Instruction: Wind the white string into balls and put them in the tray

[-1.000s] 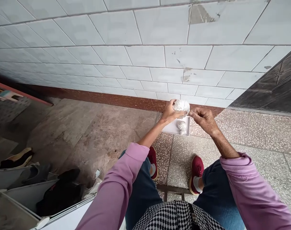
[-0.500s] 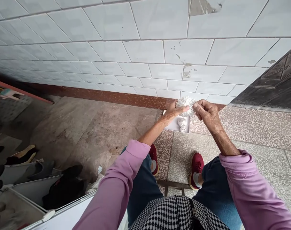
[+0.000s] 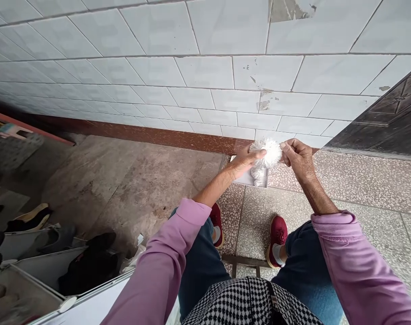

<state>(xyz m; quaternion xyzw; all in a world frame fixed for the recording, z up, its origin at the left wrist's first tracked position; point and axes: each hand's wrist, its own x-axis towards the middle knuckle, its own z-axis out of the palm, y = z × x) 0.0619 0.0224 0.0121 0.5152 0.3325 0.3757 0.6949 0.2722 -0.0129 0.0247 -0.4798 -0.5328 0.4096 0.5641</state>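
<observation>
A fluffy white pom-pom-like ball (image 3: 269, 152) of many thin strands is held up in front of me. My left hand (image 3: 245, 161) grips it from the left, with the thumb lying across its near side. At its right edge, my right hand (image 3: 296, 158) is closed in a pinch between thumb and bent fingers; whether it holds strands or a thread there is too small to make out. Below the ball, a shallow whitish tray (image 3: 242, 178) sits on the floor by the wall. Small balls of white thread (image 3: 258, 177) lie in it, partly covered by the pom-pom.
White wall tiles (image 3: 208, 72) rise ahead above a reddish-brown skirting (image 3: 151, 135). A dark door (image 3: 391, 117) stands at right. At lower left, a rack (image 3: 32, 271) holds several shoes. My feet in red shoes (image 3: 279, 234) rest beside a low bar (image 3: 246, 260).
The pom-pom has turned and shifted slightly right, showing a fuller, rounder face. My right hand has moved a little to the right, still pinched.
</observation>
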